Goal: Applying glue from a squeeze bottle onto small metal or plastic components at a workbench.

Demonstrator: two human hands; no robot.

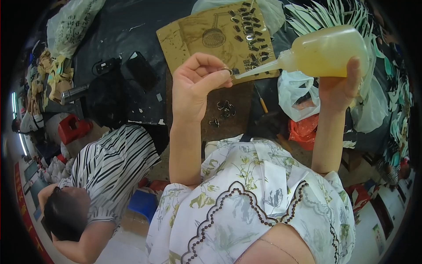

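Note:
My left hand point(195, 77) is closed in a pinch on a small metal buckle point(227, 71) with a dark piece at its end. In my right hand point(337, 92) lies a clear squeeze bottle point(327, 50) of yellow liquid, tipped nearly level. Its narrow nozzle point(259, 69) points left, with the tip close beside the buckle; I cannot tell if they touch. Beneath and beyond them is a brown cardboard sheet point(182, 44) bearing rows of small dark pieces with metal rings point(249, 31). Several loose metal rings point(226, 108) lie on a dark brown board point(211, 92) nearer me.
A white plastic bag point(299, 94) and a red bag point(304, 130) sit at the right. An orange-handled tool point(263, 104) lies beside the board. Pale green strips point(327, 17) are heaped at the far right. At the left, a person in a striped shirt point(115, 160) leans at the table.

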